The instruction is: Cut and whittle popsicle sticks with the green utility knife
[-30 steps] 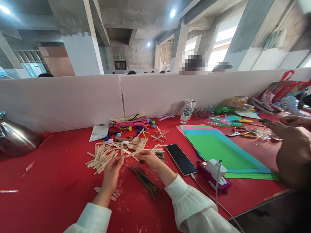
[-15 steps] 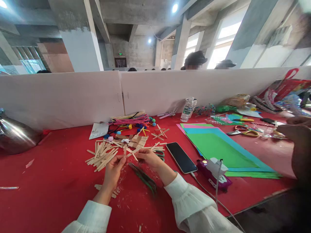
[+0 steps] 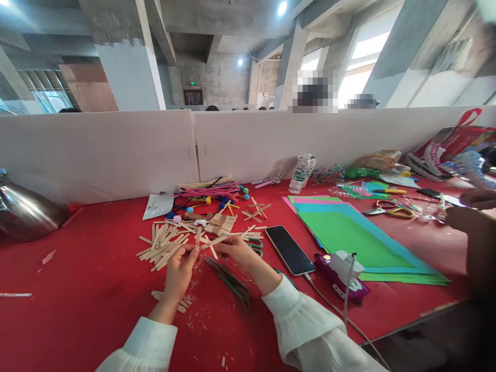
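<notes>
Between my thumb and fingers, my left hand (image 3: 182, 266) pinches a wooden craft stick (image 3: 198, 236) that points upward. My right hand (image 3: 237, 252) grips crossed craft sticks (image 3: 211, 245), which meet or nearly meet the left hand's stick; whether they are joined is too small to tell. Under the hands lies a dark pair of scissors or cutters (image 3: 229, 283) with green handles. A pile of loose craft sticks (image 3: 165, 245) spreads just beyond my left hand. Farther back stands another crossed-stick piece (image 3: 256, 211).
Right of my hands lie a phone (image 3: 290, 251) on a cable, a purple power block (image 3: 341, 279) and coloured paper sheets (image 3: 349, 235). Pipe cleaners (image 3: 209, 190) and a water bottle (image 3: 301, 174) stand near the white partition (image 3: 116, 155). Another person's hand (image 3: 470, 214) is at far right.
My right hand has tilted the crossed sticks slightly, so their cross shape shows more. My left hand stays about where it was. The other person's hands shifted a little.
</notes>
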`<state>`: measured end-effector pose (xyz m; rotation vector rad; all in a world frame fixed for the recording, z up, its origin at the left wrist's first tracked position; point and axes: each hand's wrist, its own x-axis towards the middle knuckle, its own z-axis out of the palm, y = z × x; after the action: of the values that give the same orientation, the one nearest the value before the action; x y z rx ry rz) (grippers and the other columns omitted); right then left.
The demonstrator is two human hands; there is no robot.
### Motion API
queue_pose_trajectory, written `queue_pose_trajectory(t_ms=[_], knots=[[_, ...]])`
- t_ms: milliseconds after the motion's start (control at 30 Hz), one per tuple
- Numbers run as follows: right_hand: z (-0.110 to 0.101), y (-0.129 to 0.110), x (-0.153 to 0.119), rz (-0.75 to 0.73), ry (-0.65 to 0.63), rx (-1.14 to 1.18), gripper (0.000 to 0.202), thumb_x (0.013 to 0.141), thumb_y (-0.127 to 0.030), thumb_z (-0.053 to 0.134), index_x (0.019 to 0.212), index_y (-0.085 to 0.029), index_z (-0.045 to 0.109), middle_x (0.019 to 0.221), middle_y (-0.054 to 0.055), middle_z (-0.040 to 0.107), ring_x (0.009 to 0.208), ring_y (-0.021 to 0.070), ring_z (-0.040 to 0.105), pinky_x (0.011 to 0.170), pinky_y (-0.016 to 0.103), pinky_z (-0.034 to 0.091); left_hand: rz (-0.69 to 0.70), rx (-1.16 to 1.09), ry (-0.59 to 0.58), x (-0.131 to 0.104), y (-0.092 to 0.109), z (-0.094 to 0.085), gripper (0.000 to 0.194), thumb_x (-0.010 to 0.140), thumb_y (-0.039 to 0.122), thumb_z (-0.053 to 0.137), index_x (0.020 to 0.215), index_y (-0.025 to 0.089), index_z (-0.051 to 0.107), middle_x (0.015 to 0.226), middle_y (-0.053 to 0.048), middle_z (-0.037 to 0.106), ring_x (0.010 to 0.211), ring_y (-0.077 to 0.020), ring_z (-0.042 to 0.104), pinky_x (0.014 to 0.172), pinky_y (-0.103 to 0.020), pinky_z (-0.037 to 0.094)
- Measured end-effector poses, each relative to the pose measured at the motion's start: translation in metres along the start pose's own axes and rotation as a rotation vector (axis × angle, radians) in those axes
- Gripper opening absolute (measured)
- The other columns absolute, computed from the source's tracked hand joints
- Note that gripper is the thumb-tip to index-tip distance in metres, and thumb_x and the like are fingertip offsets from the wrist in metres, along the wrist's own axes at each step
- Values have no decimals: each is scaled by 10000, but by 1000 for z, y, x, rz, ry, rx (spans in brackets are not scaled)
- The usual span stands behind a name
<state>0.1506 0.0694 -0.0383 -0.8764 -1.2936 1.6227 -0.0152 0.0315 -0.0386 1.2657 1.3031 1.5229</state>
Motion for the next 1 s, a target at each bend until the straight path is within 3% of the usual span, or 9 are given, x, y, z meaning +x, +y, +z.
queue_pose_trajectory(t_ms=[200,400,533,800,1000], knots=[[-1,0,2,-31,-6,-10,365,533,-465,806,579,-138,649,500,-32,575,470,75,456,499,226,343,73,49,-12,2,-2,-2,349,667,502,678,692,154,655,581,-15,648,539,-163,602,552,-269,500],[-2,1,2,-62,-27,-8,389,564,-497,787,661,-130,701,504,-33,566,471,73,444,500,228,331,257,152,-13,-1,0,-8,211,708,404,678,696,193,679,812,-45,688,796,-199,623,770,-304,484],[-1,-1,1,-73,-40,-4,373,581,-481,783,681,-128,714,491,-39,548,454,69,430,493,230,329,324,186,-39,-2,0,-9,182,728,387,664,703,209,688,831,-47,686,834,-209,619,824,-329,472],[-2,2,2,-89,-21,-7,375,561,-489,791,611,-133,686,486,-35,558,459,72,437,495,226,336,192,153,-59,-3,-3,-5,215,729,396,652,717,181,667,680,-20,666,634,-174,610,619,-268,492],[0,-1,1,-115,-17,2,368,536,-490,799,611,-144,697,496,-35,565,472,76,434,499,228,328,69,54,-59,0,-3,-3,328,669,482,683,724,159,665,647,-25,675,591,-174,622,601,-281,509]])
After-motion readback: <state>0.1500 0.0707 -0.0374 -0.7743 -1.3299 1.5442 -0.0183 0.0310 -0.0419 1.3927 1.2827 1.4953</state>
